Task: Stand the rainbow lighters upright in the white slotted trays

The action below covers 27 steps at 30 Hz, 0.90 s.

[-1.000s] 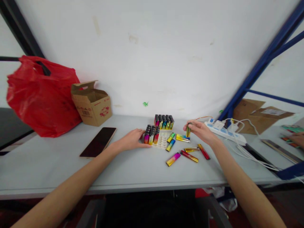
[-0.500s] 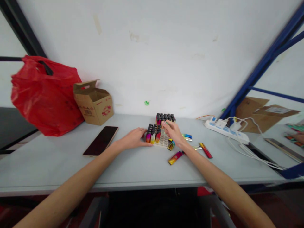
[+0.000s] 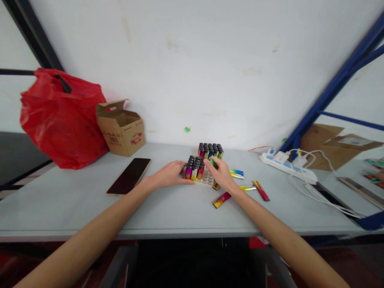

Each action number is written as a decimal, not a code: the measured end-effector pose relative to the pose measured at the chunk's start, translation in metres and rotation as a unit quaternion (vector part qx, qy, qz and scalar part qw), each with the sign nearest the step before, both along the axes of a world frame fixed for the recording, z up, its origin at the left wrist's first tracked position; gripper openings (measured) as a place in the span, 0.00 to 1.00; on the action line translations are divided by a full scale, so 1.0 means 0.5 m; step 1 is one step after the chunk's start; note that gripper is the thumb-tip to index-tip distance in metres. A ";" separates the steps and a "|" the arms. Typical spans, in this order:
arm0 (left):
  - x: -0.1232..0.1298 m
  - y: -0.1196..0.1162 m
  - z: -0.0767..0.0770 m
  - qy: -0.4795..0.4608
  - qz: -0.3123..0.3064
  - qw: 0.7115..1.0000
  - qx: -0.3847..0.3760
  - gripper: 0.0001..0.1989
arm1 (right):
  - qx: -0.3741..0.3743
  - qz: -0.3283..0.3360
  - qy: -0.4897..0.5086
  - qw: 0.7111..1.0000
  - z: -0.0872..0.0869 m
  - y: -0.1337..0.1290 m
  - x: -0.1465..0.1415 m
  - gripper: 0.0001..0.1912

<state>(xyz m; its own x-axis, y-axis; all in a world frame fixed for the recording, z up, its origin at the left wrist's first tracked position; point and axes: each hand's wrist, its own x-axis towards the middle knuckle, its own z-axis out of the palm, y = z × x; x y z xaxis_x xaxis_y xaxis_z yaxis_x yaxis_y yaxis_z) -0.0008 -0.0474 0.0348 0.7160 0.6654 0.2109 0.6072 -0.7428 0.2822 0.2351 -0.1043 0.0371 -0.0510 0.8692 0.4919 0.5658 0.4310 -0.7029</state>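
Observation:
A pale moulded tray (image 3: pixel 207 178) stands on the table, its left rows filled with upright lighters (image 3: pixel 194 168) with black tops and shiny coloured bodies. Bare sockets show on its right side. My left hand (image 3: pixel 171 175) grips the tray's left edge, thumb along the front and fingers behind. Over the bare sockets, my right hand (image 3: pixel 222 173) is closed in a pinch on a green lighter (image 3: pixel 213 163), mostly hidden by the fingers. Right behind stands a second block of upright lighters (image 3: pixel 210 150). Loose lighters, among them a red one (image 3: pixel 261 191), lie around my right wrist.
A dark phone (image 3: pixel 129 176) lies to the left. Behind it are an open cardboard box (image 3: pixel 121 130) and a red plastic bag (image 3: pixel 64 120). On the right, a white power strip (image 3: pixel 288 167) trails cables across the grey table (image 3: pixel 168 216), near a blue metal frame (image 3: pixel 327 80).
My right hand has come slightly lower and nearer the tray's bare sockets with the green lighter. My left hand stays on the tray. The whole view has shifted a little.

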 end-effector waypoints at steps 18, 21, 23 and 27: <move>0.000 -0.002 0.002 -0.002 -0.006 1.000 -0.006 0.36 | 0.027 0.105 -0.181 0.977 0.021 -0.019 0.020 0.20; -0.001 -0.003 0.003 0.000 -0.008 1.000 -0.006 0.36 | 0.051 0.118 -0.208 0.970 0.018 -0.015 0.028 0.20; -0.001 -0.002 0.001 -0.002 -0.008 1.000 -0.004 0.36 | 0.064 0.129 -0.214 0.966 0.014 -0.013 0.032 0.20; -0.002 0.003 -0.003 -0.004 -0.011 1.000 0.001 0.36 | 0.047 0.157 -0.214 0.963 0.009 -0.013 0.030 0.18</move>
